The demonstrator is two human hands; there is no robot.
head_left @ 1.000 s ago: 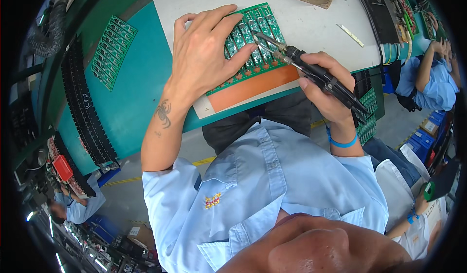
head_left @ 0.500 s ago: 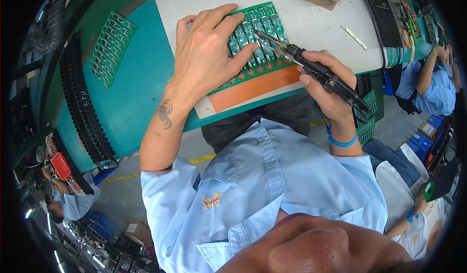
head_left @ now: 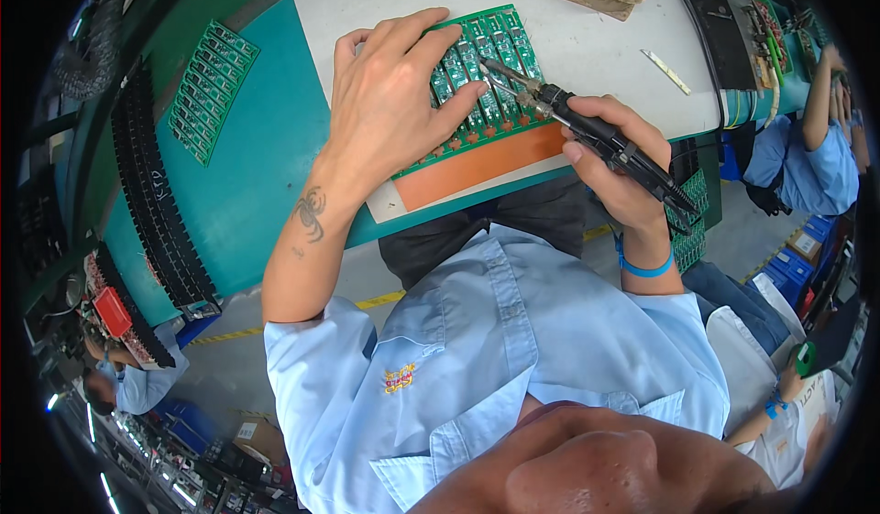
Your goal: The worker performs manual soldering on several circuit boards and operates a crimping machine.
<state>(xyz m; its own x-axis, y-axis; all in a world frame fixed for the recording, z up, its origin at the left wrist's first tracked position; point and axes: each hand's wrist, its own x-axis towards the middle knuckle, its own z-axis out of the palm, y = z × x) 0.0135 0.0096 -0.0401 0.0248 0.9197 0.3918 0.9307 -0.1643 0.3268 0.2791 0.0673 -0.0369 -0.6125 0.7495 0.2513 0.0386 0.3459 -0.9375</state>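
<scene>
Right hand [head_left: 632, 161]: clamped on soldering tool [head_left: 596, 130] over circuit-board panel [head_left: 468, 67]. Left hand [head_left: 385, 92]: spread, panel's left. Unmoved: seemingly same spot.

Bare teal mat [head_left: 275, 120] at upper left and white sheet [head_left: 596, 65] right of upper centre leave passage, but the left hand [head_left: 390, 88] and black two-pronged tool [head_left: 594, 132] crowd the circuit board [head_left: 504, 42] at upper centre
</scene>
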